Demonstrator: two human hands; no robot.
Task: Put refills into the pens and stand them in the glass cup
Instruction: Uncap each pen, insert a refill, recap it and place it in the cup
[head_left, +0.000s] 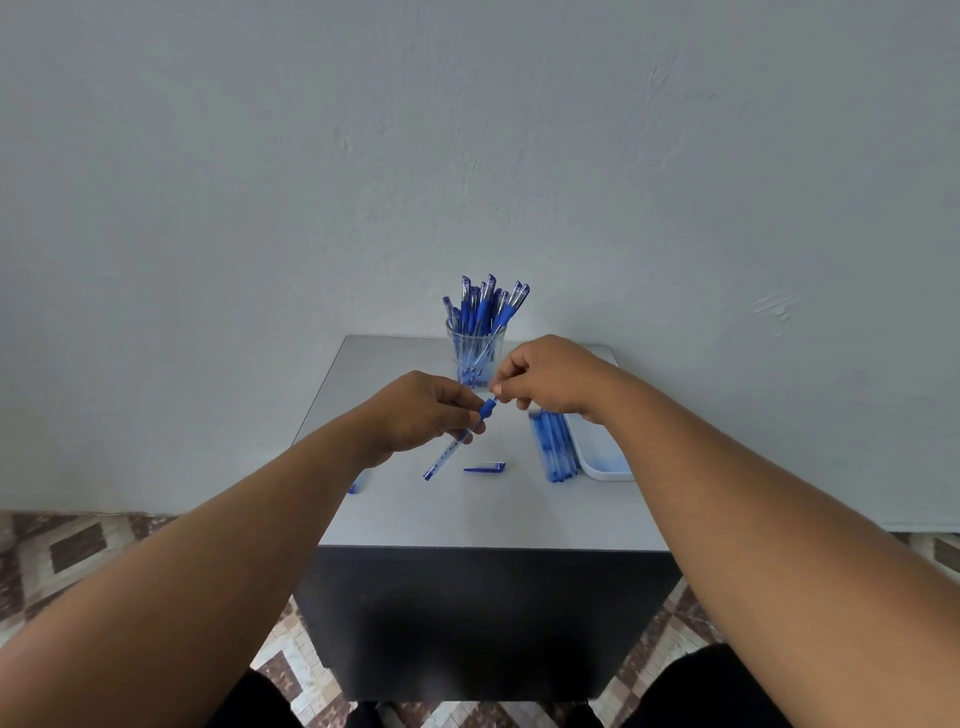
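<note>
My left hand (426, 408) grips a clear pen barrel (451, 449) with a blue grip, slanting down to the left above the table. My right hand (540, 374) pinches the barrel's upper tip end; what sits between its fingers is too small to tell. A glass cup (475, 358) stands at the back middle of the table, holding several blue pens upright. A blue pen cap (485, 467) lies on the table below my hands. A bundle of blue pens (555, 447) lies to the right, partly hidden under my right wrist.
A small grey table (467, 514) with a dark front stands against a plain wall. A white tray (597, 452) sits at its right edge beside the pen bundle. A small blue piece (353, 487) peeks out under my left forearm. Patterned floor tiles surround the table.
</note>
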